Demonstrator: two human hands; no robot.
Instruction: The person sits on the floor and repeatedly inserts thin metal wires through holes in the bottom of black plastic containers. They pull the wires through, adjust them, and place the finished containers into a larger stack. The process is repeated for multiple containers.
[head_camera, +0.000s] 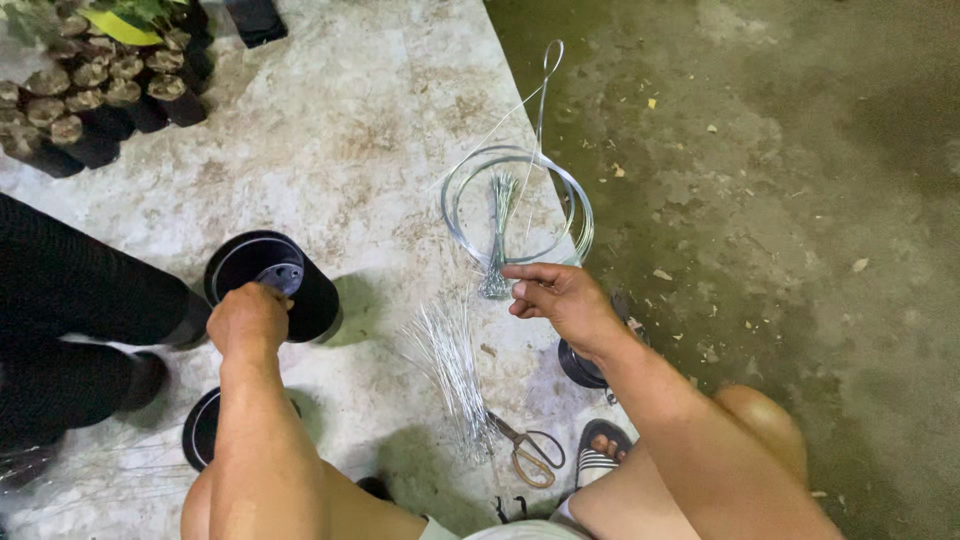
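On the concrete floor (330, 140), left hand (247, 318) grips the rim of a black plastic pot (270, 282). Right hand (560, 297) pinches a thin wire (540, 110) rising from the coil (517, 205). Cut wires (450, 365) and scissors (530, 452) lie near bare toes; springy wire could whip or prick.

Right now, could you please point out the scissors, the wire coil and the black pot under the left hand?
scissors (528, 452): head view, on the handles beside the pivot.
wire coil (580, 205): head view, on the right side of the loop.
black pot (318, 300): head view, on the outer wall.
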